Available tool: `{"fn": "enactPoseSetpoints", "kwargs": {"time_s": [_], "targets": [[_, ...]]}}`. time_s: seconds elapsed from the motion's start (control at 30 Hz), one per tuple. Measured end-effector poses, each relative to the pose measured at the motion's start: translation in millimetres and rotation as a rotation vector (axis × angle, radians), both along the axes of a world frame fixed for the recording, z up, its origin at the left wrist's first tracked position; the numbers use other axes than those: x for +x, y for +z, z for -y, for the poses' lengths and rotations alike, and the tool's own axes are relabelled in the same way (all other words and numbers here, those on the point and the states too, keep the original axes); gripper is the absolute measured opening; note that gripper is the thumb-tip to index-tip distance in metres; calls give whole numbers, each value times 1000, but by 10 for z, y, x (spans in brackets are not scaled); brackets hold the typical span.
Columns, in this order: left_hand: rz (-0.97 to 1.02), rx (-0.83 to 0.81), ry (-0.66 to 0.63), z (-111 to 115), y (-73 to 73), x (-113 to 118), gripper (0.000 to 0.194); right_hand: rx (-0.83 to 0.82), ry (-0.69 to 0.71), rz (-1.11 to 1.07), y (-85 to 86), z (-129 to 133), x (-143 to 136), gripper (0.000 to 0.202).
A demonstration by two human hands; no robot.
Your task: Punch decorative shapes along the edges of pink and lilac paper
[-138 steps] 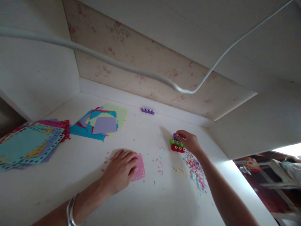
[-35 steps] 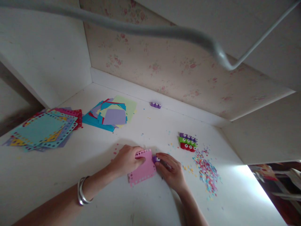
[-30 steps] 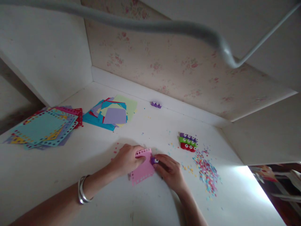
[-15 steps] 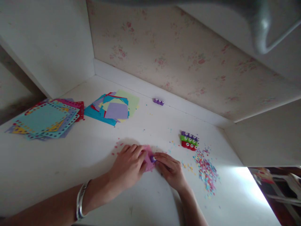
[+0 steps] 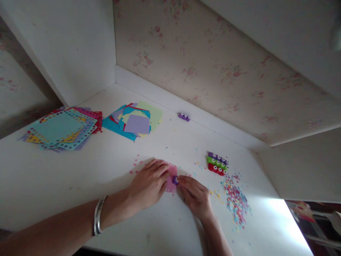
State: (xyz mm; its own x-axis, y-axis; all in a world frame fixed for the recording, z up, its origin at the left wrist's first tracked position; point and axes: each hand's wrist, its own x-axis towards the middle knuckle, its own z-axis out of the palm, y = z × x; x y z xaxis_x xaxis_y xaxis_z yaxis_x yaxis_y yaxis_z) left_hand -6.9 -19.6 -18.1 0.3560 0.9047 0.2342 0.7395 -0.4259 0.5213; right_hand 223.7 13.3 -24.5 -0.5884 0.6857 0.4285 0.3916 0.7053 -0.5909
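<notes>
My left hand (image 5: 151, 181) lies over a pink sheet of paper (image 5: 171, 170), its fingers bent together and holding it against the table. Punched holes show along the edges of the sheet. At the paper's right edge, my right hand (image 5: 195, 195) pinches a small purple hole punch (image 5: 175, 179) between thumb and fingers. Part of the punch is hidden by the fingertips. Pink punched dots (image 5: 134, 167) are scattered to the left of the sheet.
Hole-edged coloured sheets (image 5: 58, 126) are piled at far left, beside a stack of plain coloured paper (image 5: 137, 124). Purple, green and red punches (image 5: 217, 163) stand in rows at right, near heaped confetti (image 5: 236, 199). More purple punches (image 5: 184, 116) sit by the wall.
The camera view has shifted, so the table things appear slightly farther right. Both hands keep nearly the same place at the pink paper, the right one still on the hole punch.
</notes>
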Motion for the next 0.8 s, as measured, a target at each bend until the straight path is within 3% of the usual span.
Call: {"fn": "enactPoseSetpoints", "kwargs": {"time_s": [0.33,0.57,0.8], "targets": [[-13,31,10,-11,-32,2,31,72,45,-5,8,-10,-20,37],[-24,44,11,-8,-70,10,31,194,102,191,149,-13,0,49],[-21,42,23,-6,-36,17,28,264,131,226,175,-66,-106,31]]}}
